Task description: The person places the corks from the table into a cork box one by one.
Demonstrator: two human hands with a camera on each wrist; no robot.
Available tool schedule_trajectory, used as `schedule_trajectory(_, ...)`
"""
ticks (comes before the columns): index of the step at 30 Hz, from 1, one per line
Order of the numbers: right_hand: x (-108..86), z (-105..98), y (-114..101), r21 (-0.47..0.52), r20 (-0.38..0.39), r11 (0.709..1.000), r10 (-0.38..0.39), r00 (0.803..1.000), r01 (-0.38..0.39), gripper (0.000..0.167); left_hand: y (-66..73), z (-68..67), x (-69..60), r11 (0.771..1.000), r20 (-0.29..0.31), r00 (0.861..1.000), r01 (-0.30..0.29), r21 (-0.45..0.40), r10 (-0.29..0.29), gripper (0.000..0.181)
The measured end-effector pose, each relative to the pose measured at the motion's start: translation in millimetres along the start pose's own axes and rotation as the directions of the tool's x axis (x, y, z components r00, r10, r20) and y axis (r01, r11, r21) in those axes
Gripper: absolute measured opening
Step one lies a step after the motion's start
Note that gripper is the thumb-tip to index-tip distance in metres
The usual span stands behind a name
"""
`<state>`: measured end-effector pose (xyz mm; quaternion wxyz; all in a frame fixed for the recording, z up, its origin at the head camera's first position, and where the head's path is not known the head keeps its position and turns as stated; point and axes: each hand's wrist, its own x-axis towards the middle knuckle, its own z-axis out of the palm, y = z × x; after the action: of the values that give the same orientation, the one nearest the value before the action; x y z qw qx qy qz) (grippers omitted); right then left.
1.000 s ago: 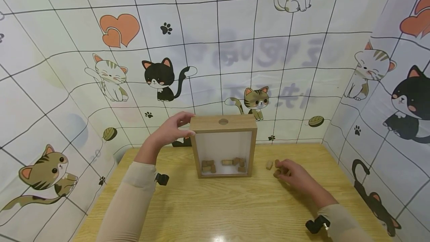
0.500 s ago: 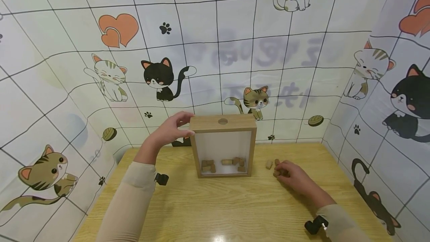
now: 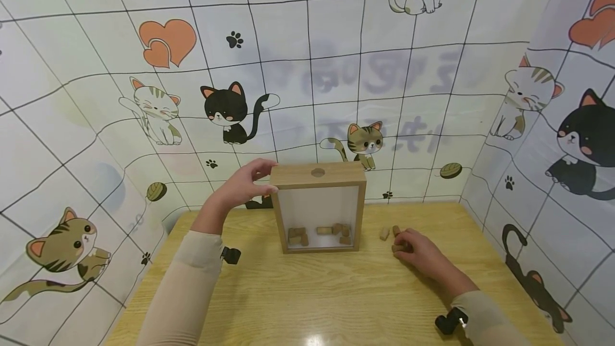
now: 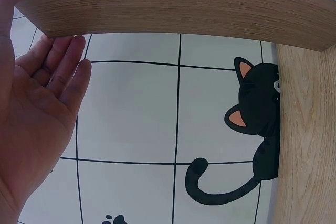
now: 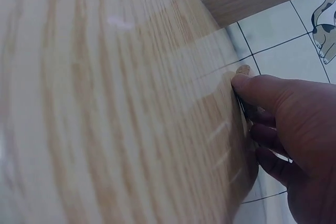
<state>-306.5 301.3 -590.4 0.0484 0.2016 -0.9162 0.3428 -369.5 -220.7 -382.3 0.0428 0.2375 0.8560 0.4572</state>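
In the head view, the left hand [image 3: 240,188] grips the upper left corner of an upright wooden box [image 3: 293,177], thumb on the front edge. The left wrist view shows the fingers of that hand [image 4: 44,93] behind the box's side [image 4: 173,6]. The box has a round hole on top and a see-through front; several small wooden pieces [image 3: 324,230] lie inside at the bottom. Right of the box, the right hand [image 3: 420,252] pinches a small piece [image 3: 397,248] at the tabletop. In the right wrist view, the thumb of the hand [image 5: 294,124] touches a piece [image 5: 243,70].
Two more small pieces, one nearer the box [image 3: 385,234] and one by the right fingertips [image 3: 396,229], lie on the wooden table [image 3: 307,292]. A cloth wall with printed cats [image 3: 288,84] stands close behind the box and along both sides.
The piece at the right fingertips has shifted slightly, with small finger movements. The left hand keeps its hold, and the box has not moved. The head view has tilted a little.
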Motion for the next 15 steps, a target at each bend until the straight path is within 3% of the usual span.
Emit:
schedule_trajectory(6, 1.0, -1.1, -3.1, -0.004, 0.003, 1.000, 0.023, 1.000, -0.023, 0.018, 1.3, -0.7, -1.1, 1.000, -0.002, 1.000, 0.010, -0.001, -0.010, 0.075)
schedule_trajectory(15, 0.0, 2.7, -0.1, -0.034, -0.030, 0.999, -0.007, 1.000, 0.006, 0.016, 0.9, -0.2, -0.8, 1.000, -0.003, 1.000, 0.003, 0.003, -0.003, 0.074)
